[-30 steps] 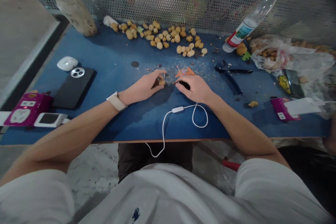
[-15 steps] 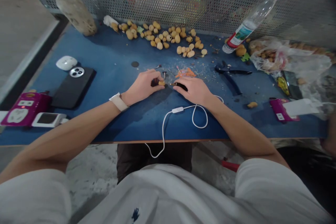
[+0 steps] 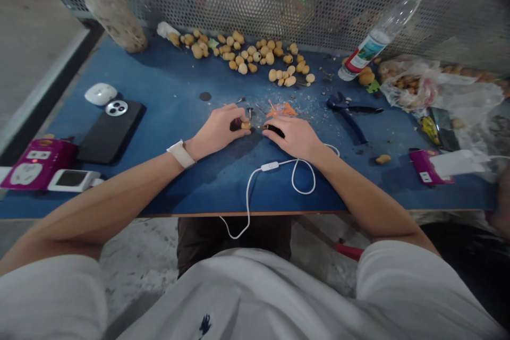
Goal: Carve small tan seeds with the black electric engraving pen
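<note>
Pinching a small tan gourd (image 3: 246, 125) between thumb and fingers, your left hand (image 3: 219, 130) has a narrow grip over the blue table (image 3: 191, 186). Your right hand (image 3: 297, 134) is closed around a dark tool (image 3: 274, 130), its thin tip aimed at the gourd with a slight gap between them. Much of the tool is hidden by your fingers. A white cord (image 3: 248, 191) with an inline switch (image 3: 270, 166) loops on the table by your right wrist; you cannot tell from here where its upper end goes.

Just beyond your hands lie a small metal bit (image 3: 249, 111), an orange scrap (image 3: 285, 110) and pale crumbs. A dark disc (image 3: 205, 96) sits farther left. To the right are blue-handled pliers (image 3: 350, 117) and one loose gourd (image 3: 383, 159). Well to your left, a black phone (image 3: 109, 141) lies next to a white case (image 3: 101, 94), with a purple power block (image 3: 42, 164) nearer you. Another purple block (image 3: 422, 166) is at the far right, below a clear plastic bag (image 3: 414, 82). Along the back, a pile of gourds (image 3: 251, 57) stretches between a cloudy jar (image 3: 115, 18) and a red-capped bottle (image 3: 368, 50), before a mesh screen (image 3: 239, 0).
</note>
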Available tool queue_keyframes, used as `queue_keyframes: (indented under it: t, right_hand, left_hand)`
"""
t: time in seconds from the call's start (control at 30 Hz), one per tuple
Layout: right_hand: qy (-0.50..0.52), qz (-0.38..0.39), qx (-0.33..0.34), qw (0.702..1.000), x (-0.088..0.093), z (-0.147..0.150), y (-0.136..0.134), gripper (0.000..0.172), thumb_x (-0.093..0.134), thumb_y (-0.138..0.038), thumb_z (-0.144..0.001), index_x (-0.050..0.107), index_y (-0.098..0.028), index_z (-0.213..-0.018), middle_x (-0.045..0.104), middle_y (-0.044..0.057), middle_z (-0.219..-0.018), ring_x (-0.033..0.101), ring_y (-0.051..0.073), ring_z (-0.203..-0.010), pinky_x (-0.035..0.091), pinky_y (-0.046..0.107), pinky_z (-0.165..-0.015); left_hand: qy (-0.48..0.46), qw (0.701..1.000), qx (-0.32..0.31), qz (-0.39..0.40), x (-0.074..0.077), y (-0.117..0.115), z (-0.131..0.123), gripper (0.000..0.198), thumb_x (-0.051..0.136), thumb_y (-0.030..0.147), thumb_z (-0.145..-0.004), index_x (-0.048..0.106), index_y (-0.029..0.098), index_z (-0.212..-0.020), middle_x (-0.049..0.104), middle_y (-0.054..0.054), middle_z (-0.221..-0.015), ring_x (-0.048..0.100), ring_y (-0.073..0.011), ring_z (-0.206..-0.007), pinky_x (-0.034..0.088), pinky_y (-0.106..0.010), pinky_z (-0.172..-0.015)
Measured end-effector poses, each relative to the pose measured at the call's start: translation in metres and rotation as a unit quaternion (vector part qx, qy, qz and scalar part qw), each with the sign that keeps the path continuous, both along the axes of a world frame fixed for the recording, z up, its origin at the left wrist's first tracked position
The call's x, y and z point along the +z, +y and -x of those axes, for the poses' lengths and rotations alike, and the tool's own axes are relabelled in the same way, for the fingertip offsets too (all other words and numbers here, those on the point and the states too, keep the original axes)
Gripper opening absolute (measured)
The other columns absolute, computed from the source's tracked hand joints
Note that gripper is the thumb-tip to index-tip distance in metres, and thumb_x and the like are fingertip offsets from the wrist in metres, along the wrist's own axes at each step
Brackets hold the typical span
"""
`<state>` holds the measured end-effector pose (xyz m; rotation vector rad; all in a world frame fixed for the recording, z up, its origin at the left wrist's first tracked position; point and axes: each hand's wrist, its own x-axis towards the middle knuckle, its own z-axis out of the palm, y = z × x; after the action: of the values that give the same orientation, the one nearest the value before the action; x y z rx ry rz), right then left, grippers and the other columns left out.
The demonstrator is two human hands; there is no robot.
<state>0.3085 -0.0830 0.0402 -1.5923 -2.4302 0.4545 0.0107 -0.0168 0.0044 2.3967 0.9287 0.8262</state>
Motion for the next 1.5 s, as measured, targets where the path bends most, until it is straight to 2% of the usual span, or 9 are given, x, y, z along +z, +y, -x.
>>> queue_keyframes:
  t: [0.43, 0.57, 0.87, 0.97, 1.1, 1.2, 1.5]
  right_hand:
    - [-0.007, 0.006, -0.004, 1.000, -0.0002, 0.0007, -0.0002, 0.051, 0.058, -0.052, -0.135, 0.090, -0.022, -0.161, 0.091, 0.018, -0.165, 0.084, 0.046, -0.154, 0.065, 0.060, -0.127]
    - [-0.003, 0.008, -0.001, 1.000, 0.0021, 0.0010, -0.0010, 0.050, 0.059, -0.051, -0.135, 0.091, -0.022, -0.159, 0.091, 0.018, -0.165, 0.085, 0.044, -0.153, 0.067, 0.059, -0.124]
    - [0.007, 0.001, 0.001, 1.000, 0.0005, -0.0006, -0.0012, 0.049, 0.059, -0.051, -0.134, 0.091, -0.022, -0.158, 0.092, 0.018, -0.163, 0.085, 0.045, -0.150, 0.067, 0.059, -0.122]
    - [0.000, 0.003, 0.001, 1.000, 0.0016, 0.0001, -0.0016, 0.049, 0.060, -0.049, -0.134, 0.091, -0.021, -0.159, 0.092, 0.019, -0.164, 0.086, 0.045, -0.150, 0.067, 0.059, -0.122]
    - [-0.006, 0.004, 0.002, 1.000, 0.0023, 0.0009, -0.0023, 0.050, 0.060, -0.048, -0.134, 0.090, -0.019, -0.161, 0.091, 0.020, -0.164, 0.087, 0.045, -0.149, 0.069, 0.059, -0.121]
    - [-0.006, -0.007, 0.001, 1.000, 0.0016, 0.0012, -0.0027, 0.047, 0.060, -0.048, -0.134, 0.091, -0.021, -0.158, 0.093, 0.018, -0.162, 0.087, 0.044, -0.150, 0.070, 0.059, -0.122]
    - [-0.009, -0.017, 0.001, 1.000, -0.0018, 0.0005, -0.0018, 0.047, 0.061, -0.049, -0.135, 0.092, -0.023, -0.158, 0.093, 0.017, -0.161, 0.088, 0.044, -0.148, 0.071, 0.062, -0.122]
  left_hand:
    - [0.013, 1.000, -0.001, 0.001, 0.0020, -0.0011, -0.0011, 0.019, 0.097, 0.019, -0.104, 0.080, 0.024, -0.110, 0.083, -0.006, -0.112, 0.079, -0.0273, -0.097, 0.068, -0.043, -0.100]
    - [0.009, 1.000, -0.002, -0.002, 0.0011, -0.0016, -0.0019, 0.017, 0.094, 0.020, -0.104, 0.079, 0.024, -0.110, 0.084, -0.006, -0.111, 0.080, -0.0275, -0.096, 0.067, -0.042, -0.097]
    - [0.012, 1.000, 0.002, -0.022, 0.0014, -0.0076, -0.0037, 0.006, 0.076, 0.022, -0.103, 0.073, 0.027, -0.105, 0.086, -0.007, -0.105, 0.079, -0.0291, -0.096, 0.067, -0.046, -0.100]
    - [0.018, 1.000, 0.005, -0.023, 0.0015, -0.0075, -0.0035, 0.007, 0.076, 0.023, -0.101, 0.074, 0.026, -0.106, 0.087, -0.008, -0.106, 0.080, -0.0292, -0.097, 0.068, -0.045, -0.101]
    - [0.002, 1.000, 0.001, -0.019, -0.0005, -0.0051, -0.0031, 0.004, 0.078, 0.028, -0.107, 0.079, 0.025, -0.109, 0.089, -0.007, -0.106, 0.082, -0.0286, -0.097, 0.068, -0.044, -0.099]
    - [-0.003, 1.000, 0.004, -0.015, -0.0030, -0.0029, -0.0024, 0.007, 0.085, 0.030, -0.107, 0.081, 0.025, -0.110, 0.089, -0.007, -0.107, 0.084, -0.0290, -0.100, 0.068, -0.042, -0.097]
    - [-0.015, 1.000, -0.001, -0.025, -0.0051, -0.0018, -0.0011, 0.010, 0.089, 0.027, -0.105, 0.079, 0.025, -0.106, 0.090, -0.006, -0.110, 0.084, -0.0270, -0.097, 0.068, -0.040, -0.094]
